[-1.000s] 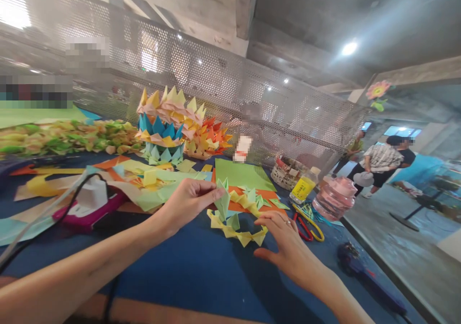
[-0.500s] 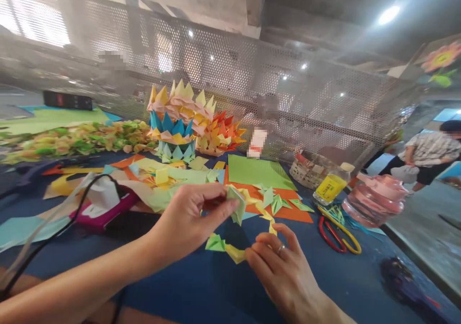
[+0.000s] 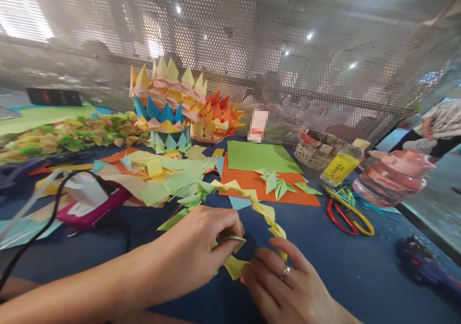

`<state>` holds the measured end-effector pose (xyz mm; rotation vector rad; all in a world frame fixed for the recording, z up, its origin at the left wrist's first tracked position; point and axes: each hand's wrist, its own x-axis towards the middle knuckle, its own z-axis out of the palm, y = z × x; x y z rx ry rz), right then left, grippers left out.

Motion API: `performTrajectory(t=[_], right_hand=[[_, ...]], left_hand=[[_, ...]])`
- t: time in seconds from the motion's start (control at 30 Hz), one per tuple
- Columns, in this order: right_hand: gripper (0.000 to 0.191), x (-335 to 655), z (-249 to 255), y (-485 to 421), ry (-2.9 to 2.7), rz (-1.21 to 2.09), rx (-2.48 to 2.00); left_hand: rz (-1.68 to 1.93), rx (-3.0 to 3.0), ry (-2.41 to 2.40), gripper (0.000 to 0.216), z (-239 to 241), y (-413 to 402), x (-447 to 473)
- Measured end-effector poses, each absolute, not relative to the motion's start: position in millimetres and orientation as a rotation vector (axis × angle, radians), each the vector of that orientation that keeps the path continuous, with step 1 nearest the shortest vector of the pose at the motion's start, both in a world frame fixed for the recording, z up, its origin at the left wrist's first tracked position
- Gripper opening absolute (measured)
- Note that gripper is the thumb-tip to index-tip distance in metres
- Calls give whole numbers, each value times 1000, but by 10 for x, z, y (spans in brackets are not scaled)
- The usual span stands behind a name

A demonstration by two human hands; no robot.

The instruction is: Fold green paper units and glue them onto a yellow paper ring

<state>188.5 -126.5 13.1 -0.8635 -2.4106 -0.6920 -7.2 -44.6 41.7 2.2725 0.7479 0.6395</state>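
My left hand (image 3: 207,244) pinches a small folded pale-green paper piece (image 3: 238,241) between thumb and fingers, low over the dark blue tabletop. My right hand (image 3: 284,278), with a ring on one finger, grips a yellow folded paper chain (image 3: 264,209). The chain curves away from my right hand towards the back left. Its near part (image 3: 236,267) shows between my two hands, close below the green piece. Whether the piece touches the chain is hidden by my left fingers. Folded green paper pieces (image 3: 279,187) lie on an orange sheet (image 3: 236,168) beyond.
Several paper crowns (image 3: 167,117) stand at the back before a perforated metal screen (image 3: 230,55). To the right are red-and-yellow-handled scissors (image 3: 347,218), a yellow-labelled bottle (image 3: 344,163), a pink jug (image 3: 392,177) and a glue gun (image 3: 421,264). A magenta tissue pack (image 3: 93,204) and cable lie left.
My left hand has lowered the green folded piece from above the chain to the chain's near part, and the piece is now tilted nearly flat. My view has tipped downward.
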Motion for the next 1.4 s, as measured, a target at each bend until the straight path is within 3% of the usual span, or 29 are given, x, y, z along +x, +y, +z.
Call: performTrajectory(t=[0.77, 1.07, 1.4], right_hand=[[25, 1899, 39, -1217, -2269, -553, -1045], [21, 1883, 77, -1214, -2126, -130, -1178], [17, 1904, 99, -1183, -2065, 29, -1229]], left_hand=[[492, 2259, 725, 13, 341, -476, -42], [361, 2235, 711, 20, 444, -432, -42], [351, 2231, 629, 24, 478, -411, -32]])
